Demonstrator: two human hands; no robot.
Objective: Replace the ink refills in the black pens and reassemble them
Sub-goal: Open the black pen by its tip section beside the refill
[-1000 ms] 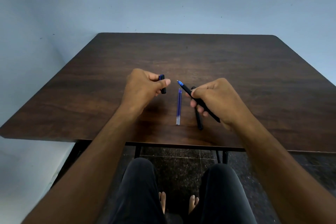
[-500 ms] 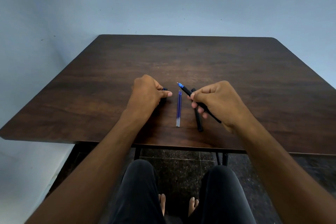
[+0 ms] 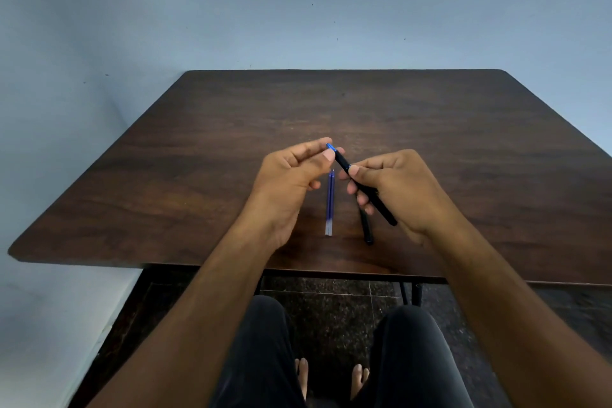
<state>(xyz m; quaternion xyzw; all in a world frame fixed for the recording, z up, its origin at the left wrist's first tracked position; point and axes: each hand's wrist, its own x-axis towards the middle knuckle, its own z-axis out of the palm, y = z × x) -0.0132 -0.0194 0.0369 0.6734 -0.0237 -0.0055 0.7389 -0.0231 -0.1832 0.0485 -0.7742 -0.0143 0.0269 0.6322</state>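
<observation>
From your head camera: the black pen [image 3: 364, 185] sits in mid-frame, its long axis slanting from lower right up to upper left, blue tip leading. Your right hand [image 3: 394, 189] has its grip curled round the barrel. Your left hand [image 3: 291, 175] pinches the blue tip [image 3: 331, 147] between thumb and forefinger. Below, two blue refills [image 3: 330, 205] lie side by side on the tabletop [image 3: 198, 159], pointing straight up the frame. A second black pen [image 3: 367, 228] lies just right of them, partly under your right hand.
</observation>
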